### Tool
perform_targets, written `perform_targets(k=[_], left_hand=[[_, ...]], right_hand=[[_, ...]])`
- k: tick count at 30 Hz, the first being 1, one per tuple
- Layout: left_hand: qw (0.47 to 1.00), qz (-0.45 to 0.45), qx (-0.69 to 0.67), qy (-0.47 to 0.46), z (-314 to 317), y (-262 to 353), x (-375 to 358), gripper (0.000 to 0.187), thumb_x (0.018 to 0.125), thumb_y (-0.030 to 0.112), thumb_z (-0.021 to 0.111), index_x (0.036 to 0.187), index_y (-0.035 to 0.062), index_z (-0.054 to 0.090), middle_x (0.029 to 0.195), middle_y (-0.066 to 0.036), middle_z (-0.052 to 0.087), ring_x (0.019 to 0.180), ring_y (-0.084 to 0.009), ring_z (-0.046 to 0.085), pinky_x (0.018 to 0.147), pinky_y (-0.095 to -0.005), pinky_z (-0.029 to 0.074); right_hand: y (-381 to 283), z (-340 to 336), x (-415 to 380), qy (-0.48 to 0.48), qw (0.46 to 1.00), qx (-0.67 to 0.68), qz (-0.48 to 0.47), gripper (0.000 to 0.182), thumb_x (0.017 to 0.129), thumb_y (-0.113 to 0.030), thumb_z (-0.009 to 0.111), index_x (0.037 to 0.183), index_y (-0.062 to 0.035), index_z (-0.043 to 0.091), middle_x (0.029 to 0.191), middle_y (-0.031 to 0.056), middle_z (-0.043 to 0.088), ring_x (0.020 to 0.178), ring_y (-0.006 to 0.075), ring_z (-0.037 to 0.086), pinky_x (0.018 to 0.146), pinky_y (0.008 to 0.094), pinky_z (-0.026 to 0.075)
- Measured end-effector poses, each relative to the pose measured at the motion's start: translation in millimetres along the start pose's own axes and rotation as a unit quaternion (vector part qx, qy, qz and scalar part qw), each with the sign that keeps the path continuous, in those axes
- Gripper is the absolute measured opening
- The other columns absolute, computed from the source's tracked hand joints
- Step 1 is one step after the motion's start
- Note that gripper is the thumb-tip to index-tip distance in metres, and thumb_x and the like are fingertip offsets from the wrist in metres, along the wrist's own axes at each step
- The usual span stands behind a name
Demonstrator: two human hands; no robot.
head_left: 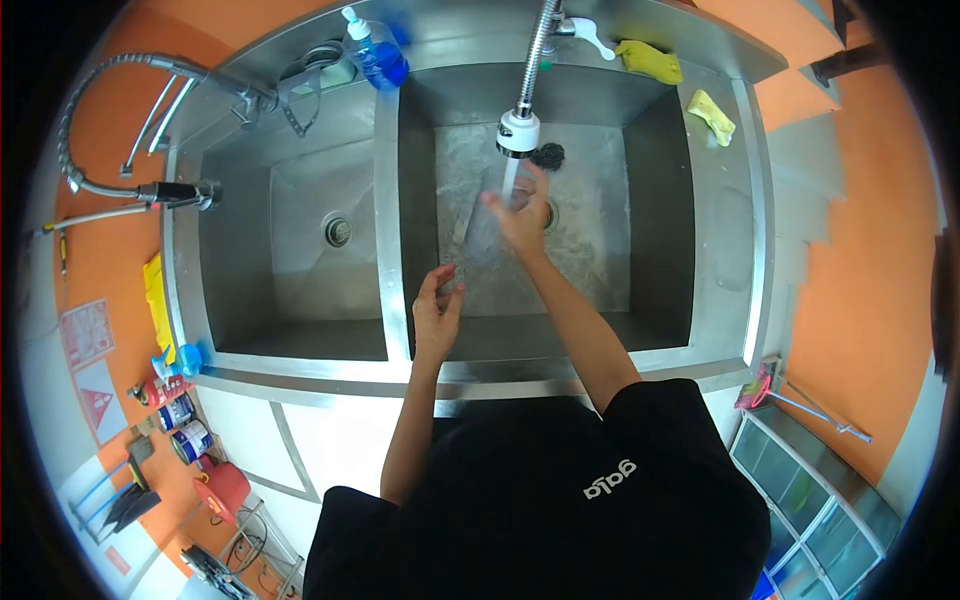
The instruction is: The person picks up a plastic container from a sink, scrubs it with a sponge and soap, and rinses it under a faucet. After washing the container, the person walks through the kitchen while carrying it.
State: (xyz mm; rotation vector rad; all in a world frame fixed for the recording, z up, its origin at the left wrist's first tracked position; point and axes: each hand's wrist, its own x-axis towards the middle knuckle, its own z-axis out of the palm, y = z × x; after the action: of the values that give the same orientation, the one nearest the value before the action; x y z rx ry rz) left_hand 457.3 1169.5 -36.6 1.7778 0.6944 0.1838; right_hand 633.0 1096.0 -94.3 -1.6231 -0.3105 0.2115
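Overhead view of a double-basin steel sink. At centre frame, the right hand holds a clear glass container under the stream from the pull-down faucet head, fingers wrapped over its upper side; the container lies tilted in the right basin, above the drain. The left hand, lower and nearer the basin's front wall, is loosely curled with thumb and fingertips close together near the container's lower end; whether it pinches anything cannot be told. The step in hand appears to be rinsing. The next move would likely call for turning the container so that water reaches its inner faces, with a firm grip on wet glass. A dark scrubber rests behind the faucet head. At upper centre stands a blue soap bottle; yellow cloths lie on the rim at upper right; a spray hose hangs at left.
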Motion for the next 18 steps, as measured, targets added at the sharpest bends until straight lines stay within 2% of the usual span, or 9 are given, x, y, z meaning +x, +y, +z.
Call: perform_targets(k=[1, 2, 5, 6, 7, 8, 10, 13, 18], left_hand=[[1.000, -0.002, 0.003, 0.003, -1, -2, -2, 0.029, 0.085, 0.011, 0.055, 0.112, 0.0011, 0.052, 0.111, -0.016, 0.056, 0.104, -0.0234, 0.055, 0.080, -0.0328, 0.047], [1.000, -0.007, -0.007, 0.003, -3, -4, -4, 0.028, 0.085, 0.010, 0.055, 0.111, 0.0011, 0.052, 0.110, -0.015, 0.057, 0.104, -0.0231, 0.055, 0.081, -0.0332, 0.047], [0.999, -0.023, -0.044, 0.006, -3, -22, -3, 0.027, 0.087, 0.011, 0.054, 0.112, 0.0020, 0.052, 0.110, -0.014, 0.056, 0.104, -0.0223, 0.054, 0.081, -0.0337, 0.047], [0.996, -0.038, -0.073, 0.014, -5, -27, -4, 0.027, 0.088, 0.014, 0.053, 0.113, 0.0030, 0.051, 0.111, -0.013, 0.056, 0.105, -0.0217, 0.053, 0.082, -0.0339, 0.047], [0.997, -0.038, -0.071, 0.018, -6, -18, -3, 0.027, 0.088, 0.014, 0.053, 0.113, 0.0030, 0.051, 0.111, -0.013, 0.056, 0.105, -0.0217, 0.053, 0.082, -0.0339, 0.047], [0.983, -0.091, -0.160, 0.022, -6, -8, -1, 0.029, 0.090, 0.018, 0.050, 0.115, 0.0044, 0.048, 0.115, -0.012, 0.053, 0.107, -0.0215, 0.052, 0.083, -0.0338, 0.046], [0.958, -0.143, -0.245, 0.025, -6, -2, 3, 0.031, 0.092, 0.023, 0.048, 0.118, 0.0058, 0.046, 0.118, -0.012, 0.051, 0.109, -0.0212, 0.050, 0.085, -0.0338, 0.045], [0.953, -0.143, -0.266, 0.008, -2, 0, 10, 0.035, 0.093, 0.027, 0.046, 0.120, 0.0057, 0.043, 0.119, -0.013, 0.049, 0.110, -0.0226, 0.050, 0.086, -0.0359, 0.045], [0.949, -0.150, -0.278, 0.011, 2, -9, 10, 0.033, 0.092, 0.024, 0.047, 0.118, 0.0039, 0.045, 0.117, -0.013, 0.051, 0.110, -0.0224, 0.050, 0.087, -0.0359, 0.044]], right_hand=[[0, 2, 0, 0.115, 0.990, 0.057, 0.065, 0.065, 0.063, -0.029, 0.077, 0.115, -0.0056, 0.046, 0.094, 0.0106, 0.058, 0.085, 0.0202, 0.057, 0.075, 0.0348, 0.045], [0, 1, -2, 0.116, 0.989, 0.060, 0.068, 0.065, 0.063, -0.029, 0.077, 0.115, -0.0056, 0.046, 0.094, 0.0106, 0.058, 0.085, 0.0202, 0.057, 0.075, 0.0348, 0.045], [12, -4, 1, -0.040, 0.998, -0.050, 0.012, 0.054, 0.069, -0.035, 0.072, 0.110, -0.0040, 0.052, 0.093, 0.0117, 0.059, 0.086, 0.0212, 0.057, 0.073, 0.0341, 0.045], [39, 2, 2, -0.037, 0.980, 0.104, 0.163, 0.054, 0.074, -0.037, 0.066, 0.112, -0.0029, 0.049, 0.097, 0.0133, 0.058, 0.089, 0.0215, 0.057, 0.070, 0.0334, 0.047], [45, 6, 2, -0.034, 0.916, 0.253, 0.308, 0.054, 0.079, -0.039, 0.061, 0.115, -0.0019, 0.047, 0.101, 0.0148, 0.057, 0.093, 0.0218, 0.056, 0.067, 0.0328, 0.049], [50, 3, 2, -0.037, 0.915, 0.257, 0.308, 0.054, 0.079, -0.039, 0.061, 0.115, -0.0019, 0.047, 0.101, 0.0148, 0.057, 0.093, 0.0218, 0.056, 0.067, 0.0328, 0.049], [34, -9, 1, -0.239, 0.675, 0.581, 0.387, 0.053, 0.082, -0.044, 0.055, 0.113, -0.0022, 0.048, 0.104, 0.0170, 0.056, 0.099, 0.0256, 0.056, 0.067, 0.0365, 0.052], [12, 0, -10, -0.109, 0.634, 0.640, 0.420, 0.054, 0.083, -0.047, 0.052, 0.114, -0.0032, 0.048, 0.105, 0.0185, 0.056, 0.100, 0.0286, 0.056, 0.069, 0.0401, 0.053], [5, -6, -4, -0.131, 0.766, 0.479, 0.408, 0.053, 0.080, -0.038, 0.061, 0.115, -0.0023, 0.045, 0.103, 0.0169, 0.057, 0.100, 0.0306, 0.056, 0.080, 0.0430, 0.049]])
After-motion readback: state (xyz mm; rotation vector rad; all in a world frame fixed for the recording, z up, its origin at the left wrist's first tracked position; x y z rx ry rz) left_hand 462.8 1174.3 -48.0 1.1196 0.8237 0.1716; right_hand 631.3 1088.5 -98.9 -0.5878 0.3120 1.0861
